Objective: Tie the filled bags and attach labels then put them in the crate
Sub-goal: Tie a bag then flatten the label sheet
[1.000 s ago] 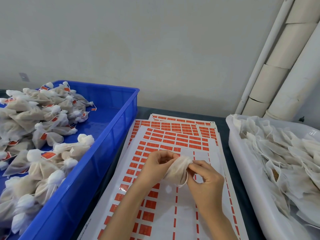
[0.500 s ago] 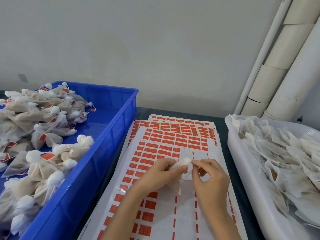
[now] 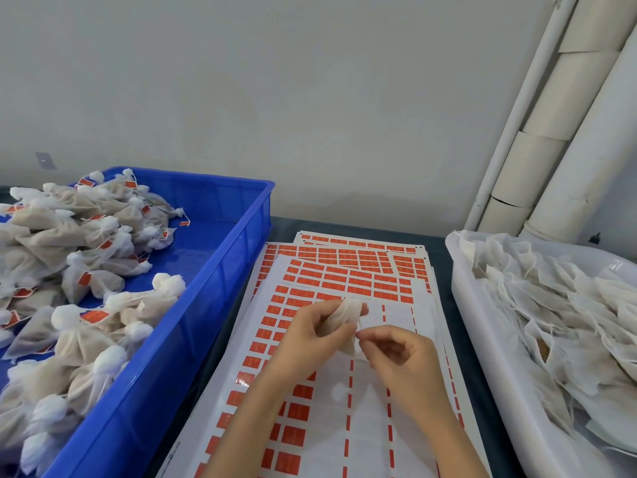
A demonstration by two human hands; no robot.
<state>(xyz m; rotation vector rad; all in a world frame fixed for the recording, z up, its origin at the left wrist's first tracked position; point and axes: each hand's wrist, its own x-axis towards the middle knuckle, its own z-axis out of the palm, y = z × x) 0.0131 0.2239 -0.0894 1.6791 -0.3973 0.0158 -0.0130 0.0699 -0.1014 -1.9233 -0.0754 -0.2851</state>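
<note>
My left hand (image 3: 306, 334) grips a small white mesh bag (image 3: 346, 317) above the label sheets (image 3: 344, 281), its gathered top pointing up and right. My right hand (image 3: 396, 353) sits just right of it and pinches the bag's thin white string between thumb and forefinger. The sheets carry rows of orange-red labels, with bare backing where labels are gone. A blue crate (image 3: 220, 257) on the left holds several tied bags (image 3: 103, 305) with orange labels.
A white tray (image 3: 482, 339) on the right is heaped with untied white bags (image 3: 568, 305). White pipes (image 3: 551, 132) run up the wall at the back right. The dark table edge shows between the sheets and the tray.
The bag has risen a little in my left hand and its top now points up and right. My right hand has dropped below it and pulled the string out toward me.
</note>
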